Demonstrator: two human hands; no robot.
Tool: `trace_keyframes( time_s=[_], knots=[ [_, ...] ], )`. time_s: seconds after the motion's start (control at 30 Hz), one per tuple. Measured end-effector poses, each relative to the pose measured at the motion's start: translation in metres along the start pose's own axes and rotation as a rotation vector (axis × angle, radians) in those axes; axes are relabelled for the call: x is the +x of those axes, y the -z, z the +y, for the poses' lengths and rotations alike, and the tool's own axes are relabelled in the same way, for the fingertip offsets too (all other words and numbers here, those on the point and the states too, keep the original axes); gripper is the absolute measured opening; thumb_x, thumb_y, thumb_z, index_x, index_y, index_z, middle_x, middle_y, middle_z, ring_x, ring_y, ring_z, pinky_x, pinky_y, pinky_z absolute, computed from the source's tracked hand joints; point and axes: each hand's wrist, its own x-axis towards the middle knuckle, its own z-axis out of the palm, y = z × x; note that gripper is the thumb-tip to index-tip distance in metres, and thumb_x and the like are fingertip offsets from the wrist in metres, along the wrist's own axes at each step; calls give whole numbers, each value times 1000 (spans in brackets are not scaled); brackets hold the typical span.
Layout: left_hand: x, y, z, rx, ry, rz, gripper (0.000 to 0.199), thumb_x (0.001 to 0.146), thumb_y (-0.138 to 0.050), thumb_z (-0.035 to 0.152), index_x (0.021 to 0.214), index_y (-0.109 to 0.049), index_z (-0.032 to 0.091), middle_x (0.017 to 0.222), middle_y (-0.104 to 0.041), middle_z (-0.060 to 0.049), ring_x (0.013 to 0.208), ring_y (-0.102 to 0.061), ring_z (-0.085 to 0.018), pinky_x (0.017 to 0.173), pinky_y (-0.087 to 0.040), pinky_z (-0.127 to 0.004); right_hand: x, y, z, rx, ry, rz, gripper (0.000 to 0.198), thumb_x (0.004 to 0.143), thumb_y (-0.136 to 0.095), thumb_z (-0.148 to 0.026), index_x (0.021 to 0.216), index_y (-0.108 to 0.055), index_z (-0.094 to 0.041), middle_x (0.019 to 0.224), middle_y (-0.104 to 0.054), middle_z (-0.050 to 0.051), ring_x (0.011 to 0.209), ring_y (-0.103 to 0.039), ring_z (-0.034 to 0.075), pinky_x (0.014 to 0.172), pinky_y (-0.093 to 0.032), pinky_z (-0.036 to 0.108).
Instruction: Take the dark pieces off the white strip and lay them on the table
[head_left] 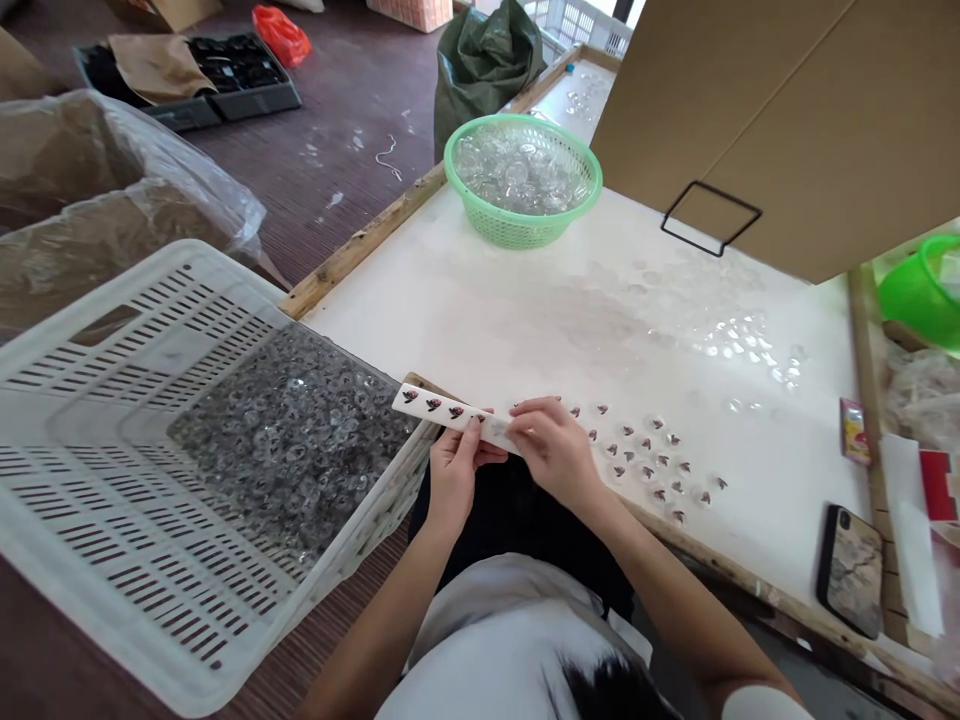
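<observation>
White sticker strip runs leftward from our grip — left hand pinches its middle, right hand pinches its near end.

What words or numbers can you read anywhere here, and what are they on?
None can be read.
Strip held by the left hand and right hand: small dark red marks, pictures rather than letters.
Small packet at the table's right edge: print too small and blurred to read.
Red and white pack beside it: blurred, unreadable.
Phone: patterned case, no text visible.
Cardboard: a black outlined shape, no words.
</observation>
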Motion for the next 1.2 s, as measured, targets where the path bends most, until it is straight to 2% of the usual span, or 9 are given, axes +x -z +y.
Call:
trace_keyframes(
  time_s=[0.13, 0.23, 0.4, 0.57, 0.7, 0.9, 1.0, 1.07, 1.2],
  knots=[
    [6, 3, 2, -1, -2, 50, 39, 78, -69, 47, 98, -71, 13, 73, -70, -3, 57, -65, -14, 54, -58, -26, 33, 33, 36, 55, -291, 163, 12, 88, -57, -33, 87, -60, -22, 83, -64, 5, 75, -60, 18, 68, -51, 32],
    [7, 7, 3, -5, 1, 69, 40, 77, -70, 48, 96, -71, 13, 72, -69, -4, 56, -65, -15, 54, -58, -27, 56, 44, 71, -42, -438, 52, 18, 81, -61, -37, 81, -61, -20, 69, -62, 2, 61, -54, 15, 59, -45, 29],
    [6, 12, 5, -3, 5, 61, 41, 78, -69, 48, 97, -71, 13, 72, -70, -4, 59, -66, -16, 55, -58, -27, 68, 33, 95, -175, -450, -108, 12, 76, -60, -31, 75, -63, -20, 69, -64, 2, 63, -56, 16, 60, -43, 29],
    [6, 14, 4, -11, 7, 75, 40, 78, -70, 47, 98, -71, 13, 70, -68, -3, 57, -65, -15, 52, -57, -25, 67, 20, 89, -366, -402, -157, 8, 78, -55, -21, 77, -63, -21, 74, -65, 2, 68, -57, 17, 65, -41, 30],
    [7, 15, 3, -30, -2, 68, 37, 79, -69, 45, 98, -71, 13, 73, -69, -3, 56, -63, -12, 51, -56, -23, 56, 13, 80, -521, -308, -195, 11, 81, -53, -17, 82, -64, -20, 90, -63, 7, 72, -58, 17, 66, -41, 30],
    [4, 16, 0, -34, -3, 43, 37, 81, -68, 45, 100, -71, 13, 72, -69, -3, 55, -62, -12, 51, -56, -23, 31, 14, 70, -382, -320, -198, 26, 83, -54, -17, 108, -61, -22, 84, -68, 4, 74, -62, 19, 70, -45, 32],
    [1, 16, 2, 11, -17, 25, 39, 83, -65, 46, 103, -70, 13, 73, -69, -4, 57, -64, -13, 53, -56, -24, 28, 12, 55, -411, -272, -138, 21, 86, -49, -18, 102, -63, -21, 90, -69, 7, 81, -64, 22, 72, -46, 35],
    [-1, 15, 3, 59, -32, 22, 39, 84, -64, 47, 104, -70, 13, 71, -69, -3, 58, -65, -15, 53, -56, -25, 29, 6, 36, -334, -227, -121, 18, 88, -51, -23, 100, -64, -21, 97, -68, 9, 83, -64, 22, 73, -47, 35],
    [-2, 14, 3, 93, -41, -5, 39, 83, -65, 49, 98, -69, 13, 70, -69, -3, 57, -66, -16, 54, -56, -26, 34, -18, -2, -8, -140, -308, 12, 87, -59, -25, 98, -65, -23, 94, -67, 4, 74, -63, 15, 70, -50, 28]
  ],
)
